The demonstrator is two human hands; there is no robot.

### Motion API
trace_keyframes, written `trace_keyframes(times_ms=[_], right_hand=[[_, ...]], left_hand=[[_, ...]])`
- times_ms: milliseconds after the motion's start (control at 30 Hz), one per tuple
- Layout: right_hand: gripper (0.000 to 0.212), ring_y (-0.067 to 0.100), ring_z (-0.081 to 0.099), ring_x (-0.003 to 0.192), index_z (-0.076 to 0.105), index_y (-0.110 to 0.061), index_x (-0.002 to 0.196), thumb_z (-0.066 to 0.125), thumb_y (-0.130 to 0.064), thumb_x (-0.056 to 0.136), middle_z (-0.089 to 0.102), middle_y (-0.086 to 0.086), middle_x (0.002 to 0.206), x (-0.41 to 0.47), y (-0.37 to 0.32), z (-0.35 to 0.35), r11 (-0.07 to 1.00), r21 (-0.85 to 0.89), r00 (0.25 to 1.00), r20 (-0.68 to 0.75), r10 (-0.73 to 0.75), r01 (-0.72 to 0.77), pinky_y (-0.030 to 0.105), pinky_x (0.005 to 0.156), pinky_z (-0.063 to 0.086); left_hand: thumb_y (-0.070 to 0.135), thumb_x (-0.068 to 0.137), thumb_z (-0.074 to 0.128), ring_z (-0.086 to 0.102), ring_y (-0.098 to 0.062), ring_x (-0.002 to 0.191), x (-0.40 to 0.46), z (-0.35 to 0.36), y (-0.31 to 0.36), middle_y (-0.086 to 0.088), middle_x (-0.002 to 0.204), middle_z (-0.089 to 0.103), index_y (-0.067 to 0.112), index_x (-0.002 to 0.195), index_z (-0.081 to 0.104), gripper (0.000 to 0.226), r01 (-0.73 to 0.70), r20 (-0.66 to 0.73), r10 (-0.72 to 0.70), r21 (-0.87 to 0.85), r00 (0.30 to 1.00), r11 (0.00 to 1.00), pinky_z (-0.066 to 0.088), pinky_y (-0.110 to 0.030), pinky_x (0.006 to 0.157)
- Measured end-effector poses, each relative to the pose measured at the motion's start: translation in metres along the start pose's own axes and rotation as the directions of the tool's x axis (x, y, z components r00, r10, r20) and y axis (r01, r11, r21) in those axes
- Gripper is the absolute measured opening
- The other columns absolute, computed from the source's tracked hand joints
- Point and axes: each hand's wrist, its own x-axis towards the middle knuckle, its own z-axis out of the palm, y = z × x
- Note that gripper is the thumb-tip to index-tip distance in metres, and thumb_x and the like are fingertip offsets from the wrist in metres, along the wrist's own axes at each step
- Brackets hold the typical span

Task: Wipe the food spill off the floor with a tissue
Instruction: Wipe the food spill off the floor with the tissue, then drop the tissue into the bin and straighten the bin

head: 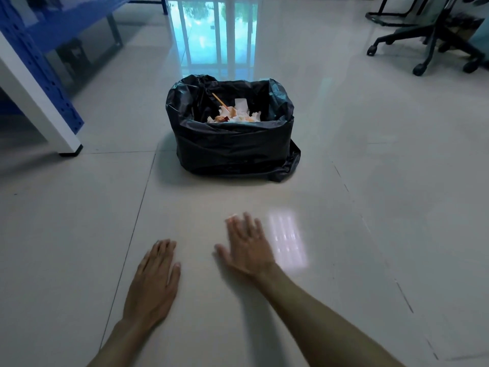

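Left hand (154,283) flat, fingers spread, empty, over pale tiled floor (370,207). Right hand (247,247) open, motion-blurred; a white scrap at its fingertips (232,217), possibly tissue, cannot tell. Crumpled tissues (238,116) with food lie in black-bagged bin (232,147), well ahead. Forearms cut off below. Bare floor all around hands.

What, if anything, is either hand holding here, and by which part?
Nothing. The left hand lies flat and open against the floor tiles; the right hand is open with fingers spread, motion-blurred, empty. Crumpled tissues sit in the bin.
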Motion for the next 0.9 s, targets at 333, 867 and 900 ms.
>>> trace_keyframes(times_ms=[333, 867, 900], right_hand=[[0.065, 0.038, 0.026, 0.147, 0.044, -0.024, 0.148, 0.028, -0.060, 0.097, 0.046, 0.001, 0.153, -0.038, 0.089, -0.009, 0.953, -0.107, 0.955, -0.128, 0.268, -0.282, 0.055, 0.117, 0.011], [0.063, 0.026, 0.010, 0.152, 0.026, -0.020, 0.156, 0.007, -0.042, 0.100, 0.025, 0.002, 0.163, 0.045, 0.039, -0.011, 0.995, 0.097, 0.994, -0.106, 0.034, -0.024, 0.041, 0.121, 0.005], [0.056, 0.024, 0.013, 0.152, 0.029, -0.021, 0.155, 0.015, -0.037, 0.104, 0.027, 0.001, 0.163, 0.045, 0.036, -0.008, 0.993, 0.119, 0.995, -0.100, -0.006, 0.018, 0.037, 0.121, 0.006]], left_hand=[[0.041, 0.090, 0.030, 0.027, -0.012, 0.145, 0.002, -0.011, 0.007, 0.003, 0.154, 0.038, 0.020, 0.146, 0.038, 0.061, 0.036, -0.005, -0.036, 0.030, 0.999, 0.999, 0.025, -0.035, 0.117], [0.043, 0.096, 0.023, 0.015, -0.010, 0.149, 0.068, -0.011, 0.002, 0.000, 0.160, 0.026, 0.016, 0.151, 0.030, 0.061, -0.006, -0.007, 0.006, -0.013, 1.000, 1.000, 0.013, -0.029, 0.120], [0.044, 0.095, 0.022, 0.022, -0.011, 0.147, 0.074, -0.014, 0.003, -0.001, 0.157, 0.033, 0.015, 0.149, 0.034, 0.063, -0.019, -0.019, 0.019, -0.010, 1.000, 1.000, 0.018, -0.031, 0.120]])
